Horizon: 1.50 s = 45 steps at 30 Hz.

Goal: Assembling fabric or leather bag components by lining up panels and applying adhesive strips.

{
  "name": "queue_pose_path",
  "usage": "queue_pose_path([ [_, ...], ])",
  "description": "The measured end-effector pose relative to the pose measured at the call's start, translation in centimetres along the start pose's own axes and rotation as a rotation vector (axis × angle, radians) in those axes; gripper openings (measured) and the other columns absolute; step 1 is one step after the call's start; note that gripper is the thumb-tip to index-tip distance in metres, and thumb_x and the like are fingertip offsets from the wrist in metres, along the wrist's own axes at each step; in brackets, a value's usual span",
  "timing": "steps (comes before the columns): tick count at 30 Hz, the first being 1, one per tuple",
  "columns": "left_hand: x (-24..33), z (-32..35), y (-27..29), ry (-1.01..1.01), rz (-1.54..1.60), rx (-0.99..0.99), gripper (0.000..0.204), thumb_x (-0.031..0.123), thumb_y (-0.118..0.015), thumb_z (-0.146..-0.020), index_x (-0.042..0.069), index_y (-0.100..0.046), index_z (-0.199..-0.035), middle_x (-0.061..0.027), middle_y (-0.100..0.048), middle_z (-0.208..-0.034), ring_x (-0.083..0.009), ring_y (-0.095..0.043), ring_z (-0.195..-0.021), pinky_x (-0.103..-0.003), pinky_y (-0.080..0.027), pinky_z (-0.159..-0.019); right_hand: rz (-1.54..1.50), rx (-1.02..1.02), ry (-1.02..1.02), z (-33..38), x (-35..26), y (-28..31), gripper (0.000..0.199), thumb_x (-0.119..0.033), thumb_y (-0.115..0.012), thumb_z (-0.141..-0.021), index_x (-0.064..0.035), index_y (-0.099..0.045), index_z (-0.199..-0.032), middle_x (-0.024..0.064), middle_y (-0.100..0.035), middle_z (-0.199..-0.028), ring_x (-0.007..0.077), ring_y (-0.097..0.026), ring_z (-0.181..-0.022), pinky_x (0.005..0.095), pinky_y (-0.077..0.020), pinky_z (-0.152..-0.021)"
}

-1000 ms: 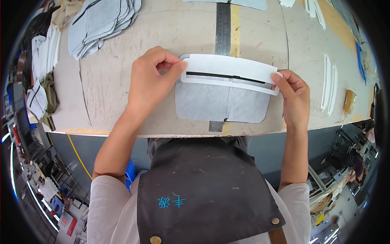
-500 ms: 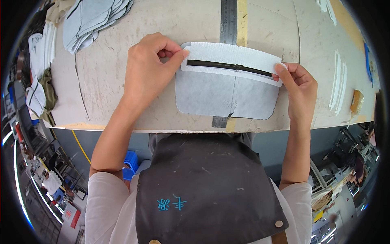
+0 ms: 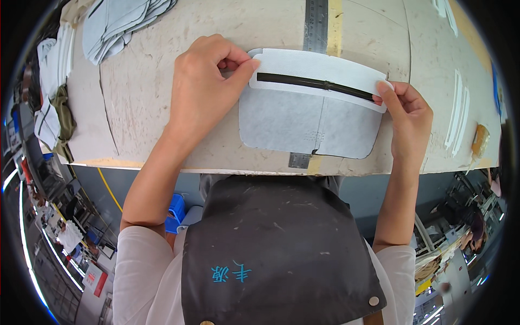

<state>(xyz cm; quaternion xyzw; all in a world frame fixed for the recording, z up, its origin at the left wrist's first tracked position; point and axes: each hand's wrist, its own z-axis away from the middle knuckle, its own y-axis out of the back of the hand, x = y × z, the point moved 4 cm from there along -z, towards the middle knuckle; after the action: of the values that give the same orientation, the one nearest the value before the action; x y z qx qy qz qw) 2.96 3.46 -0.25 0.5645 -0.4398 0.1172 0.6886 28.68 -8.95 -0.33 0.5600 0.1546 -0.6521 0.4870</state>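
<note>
- White strip [image 3: 319, 73] with black zipper [image 3: 314, 84] runs nine to three o'clock, tilting towards four.
- Left hand [image 3: 208, 86] pinches its nine-o'clock end.
- Right hand [image 3: 409, 116] pinches its three-o'clock end, over grey fabric panel [image 3: 303, 122].

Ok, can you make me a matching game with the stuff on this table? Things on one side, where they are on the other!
Things:
1. left hand
2. right hand
3. metal ruler
4. pile of grey fabric pieces

Places:
a. far left corner of the table
b. pinching the left end of the white strip
c. running under the grey panel
d. pinching the right end of the white strip

Pairs: 1-b, 2-d, 3-c, 4-a
</note>
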Motion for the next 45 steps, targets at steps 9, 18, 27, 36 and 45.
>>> queue_pose_path([
  [9, 0.17, -0.04, -0.12, -0.002, 0.005, 0.034, 0.013, 0.004, -0.076, -0.076, 0.000, -0.065, -0.072, -0.0068, -0.062, -0.071, -0.0168, -0.059, -0.067, -0.028, -0.050, -0.059, 0.030, 0.023, -0.004, 0.02, -0.09, -0.05, 0.016, -0.012, -0.075, -0.086, 0.0035, -0.069, -0.087, 0.0044, -0.068, -0.076, 0.0076, -0.062, -0.071, 0.0197, -0.0470, -0.070],
  [18, 0.24, -0.09, -0.19, -0.014, 0.000, 0.038, 0.013, 0.003, -0.076, -0.076, 0.000, -0.065, -0.071, -0.0068, -0.062, -0.070, -0.0171, -0.058, -0.067, -0.028, -0.049, -0.058, 0.030, 0.034, 0.016, -0.06, -0.03, -0.01, 0.018, -0.013, -0.075, -0.086, 0.0035, -0.069, -0.088, 0.0046, -0.068, -0.076, 0.0075, -0.062, -0.071, 0.0200, -0.0477, -0.070],
  [27, 0.23, 0.03, -0.22, -0.041, 0.009, 0.060, 0.013, 0.001, -0.076, -0.076, 0.000, -0.064, -0.070, -0.0068, -0.061, -0.069, -0.0170, -0.058, -0.066, -0.028, -0.048, -0.057, 0.011, 0.029, 0.030, 0.03, 0.10, -0.14, 0.016, -0.011, -0.074, -0.087, 0.0036, -0.069, -0.088, 0.0041, -0.068, -0.076, 0.0071, -0.062, -0.071, 0.0197, -0.0480, -0.069],
  [36, 0.28, 0.10, -0.33, -0.041, 0.014, 0.070, 0.014, 0.001, -0.075, -0.076, 0.000, -0.063, -0.069, -0.0064, -0.060, -0.067, -0.0169, -0.056, -0.065, -0.029, -0.047, -0.055, 0.011, 0.031, 0.035, 0.02, 0.15, -0.19, 0.016, -0.011, -0.074, -0.087, 0.0042, -0.068, -0.088, 0.0044, -0.068, -0.077, 0.0067, -0.061, -0.070, 0.0198, -0.0479, -0.068],
  [45, 0.15, 0.32, -0.52, -0.070, 0.005, 0.088, 0.014, 0.000, -0.075, -0.076, 0.001, -0.063, -0.070, -0.0057, -0.059, -0.069, -0.0170, -0.056, -0.067, -0.028, -0.048, -0.054, 0.012, 0.040, 0.033, 0.12, -0.07, -0.39, 0.016, -0.010, -0.074, -0.086, 0.0049, -0.068, -0.088, 0.0046, -0.068, -0.077, 0.0070, -0.061, -0.070, 0.0196, -0.0480, -0.069],
])
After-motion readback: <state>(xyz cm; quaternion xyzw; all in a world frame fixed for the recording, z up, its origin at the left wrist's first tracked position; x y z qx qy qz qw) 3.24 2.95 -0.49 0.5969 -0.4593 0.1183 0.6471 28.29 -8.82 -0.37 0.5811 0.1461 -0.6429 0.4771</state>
